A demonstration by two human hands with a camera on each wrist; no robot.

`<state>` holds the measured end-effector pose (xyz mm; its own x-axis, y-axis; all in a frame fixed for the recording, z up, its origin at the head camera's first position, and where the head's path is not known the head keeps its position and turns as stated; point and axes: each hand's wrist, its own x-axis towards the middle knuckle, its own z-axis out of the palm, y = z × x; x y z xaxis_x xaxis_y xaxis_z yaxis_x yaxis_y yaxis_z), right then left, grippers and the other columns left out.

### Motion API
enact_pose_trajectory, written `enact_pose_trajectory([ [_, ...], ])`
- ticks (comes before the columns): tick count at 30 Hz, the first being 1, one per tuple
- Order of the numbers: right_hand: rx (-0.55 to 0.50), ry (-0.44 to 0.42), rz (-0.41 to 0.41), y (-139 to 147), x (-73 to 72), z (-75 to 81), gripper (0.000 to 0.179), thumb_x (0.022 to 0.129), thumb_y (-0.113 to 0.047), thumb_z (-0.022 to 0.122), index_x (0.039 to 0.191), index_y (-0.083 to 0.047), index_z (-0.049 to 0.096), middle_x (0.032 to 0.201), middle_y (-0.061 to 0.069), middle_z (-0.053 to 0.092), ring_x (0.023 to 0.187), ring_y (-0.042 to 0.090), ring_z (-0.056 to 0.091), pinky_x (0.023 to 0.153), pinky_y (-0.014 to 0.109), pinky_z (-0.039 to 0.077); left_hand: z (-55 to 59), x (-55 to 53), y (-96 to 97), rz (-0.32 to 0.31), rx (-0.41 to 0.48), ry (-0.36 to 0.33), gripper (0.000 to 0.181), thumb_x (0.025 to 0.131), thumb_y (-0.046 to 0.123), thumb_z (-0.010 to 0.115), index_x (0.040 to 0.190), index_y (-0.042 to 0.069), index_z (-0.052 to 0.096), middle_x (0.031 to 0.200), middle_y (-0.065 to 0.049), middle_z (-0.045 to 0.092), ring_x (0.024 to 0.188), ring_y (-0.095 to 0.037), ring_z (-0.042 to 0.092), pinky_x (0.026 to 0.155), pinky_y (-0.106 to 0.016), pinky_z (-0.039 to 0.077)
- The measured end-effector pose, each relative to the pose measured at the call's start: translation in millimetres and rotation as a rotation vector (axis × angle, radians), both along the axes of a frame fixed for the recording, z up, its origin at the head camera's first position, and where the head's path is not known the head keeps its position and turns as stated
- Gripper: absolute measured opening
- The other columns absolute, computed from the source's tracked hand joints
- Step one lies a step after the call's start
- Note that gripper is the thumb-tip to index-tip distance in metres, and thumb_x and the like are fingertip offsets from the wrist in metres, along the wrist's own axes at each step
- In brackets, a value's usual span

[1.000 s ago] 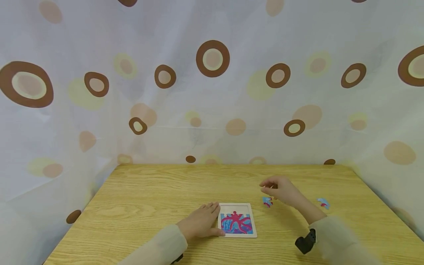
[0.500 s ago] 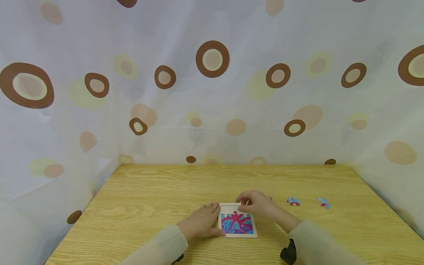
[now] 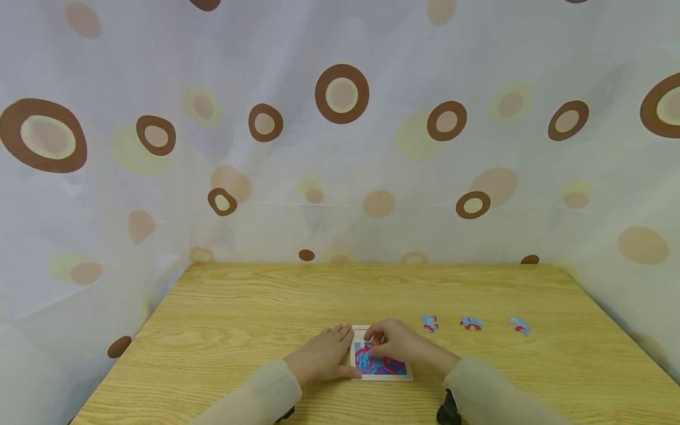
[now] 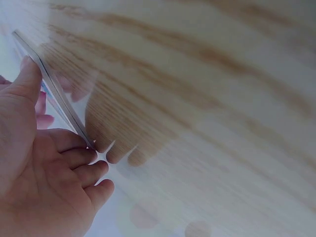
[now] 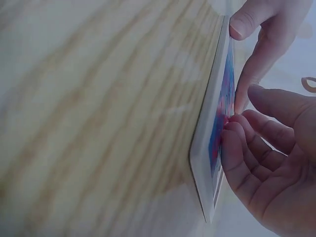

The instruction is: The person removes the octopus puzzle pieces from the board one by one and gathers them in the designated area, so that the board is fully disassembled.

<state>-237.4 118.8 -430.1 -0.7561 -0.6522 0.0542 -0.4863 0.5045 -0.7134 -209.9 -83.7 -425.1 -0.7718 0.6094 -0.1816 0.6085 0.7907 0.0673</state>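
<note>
Three loose pieces [image 3: 471,323] lie in a row on one table [image 3: 255,307], right of one puzzle tray [image 3: 385,378] | two hands at the tray — left hand [image 3: 320,355] loose, lying along the tray's left edge | right hand [image 3: 398,341] bent, touching the tray's picture [image 3: 378,367] — from far off I can't tell if it pinches a piece
</note>
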Motion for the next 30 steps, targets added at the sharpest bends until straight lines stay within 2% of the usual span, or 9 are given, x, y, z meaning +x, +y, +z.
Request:
enact_pose_trajectory([
  [8, 0.028, 0.0, -0.021, -4.2, 0.2, -0.8, 0.013, 0.08, -0.004, 0.071, 0.09, 0.0, 0.064, 0.07, -0.005, 0.053, 0.062, 0.008, 0.048, 0.057, 0.022, 0.045, 2.3, 1.2, 1.4, 0.004, -0.009, 0.002, 0.084, 0.084, 0.062, 0.047, 0.143, 0.003, 0.032, 0.146, -0.011, 0.029, 0.134, -0.022, 0.026, 0.107, -0.035, 0.024],
  [18, 0.03, -0.005, -0.045, -5.8, 0.3, -0.8, 0.01, 0.081, -0.002, 0.069, 0.088, -0.004, 0.062, 0.07, -0.004, 0.051, 0.061, 0.009, 0.046, 0.055, 0.022, 0.042, 1.3, -0.2, 0.3, -0.007, 0.014, 0.01, 0.084, 0.084, 0.061, 0.049, 0.142, 0.002, 0.033, 0.146, -0.012, 0.03, 0.133, -0.023, 0.027, 0.107, -0.036, 0.025],
  [30, -0.055, -0.009, -0.081, -5.3, 1.9, -1.0, 0.007, 0.086, 0.0, 0.061, 0.083, -0.005, 0.057, 0.076, -0.003, 0.053, 0.063, 0.012, 0.047, 0.054, 0.022, 0.041, -2.2, -1.8, -0.8, -0.009, 0.02, -0.005, 0.084, 0.085, 0.061, 0.047, 0.142, 0.001, 0.032, 0.146, -0.013, 0.029, 0.134, -0.024, 0.026, 0.107, -0.037, 0.024],
])
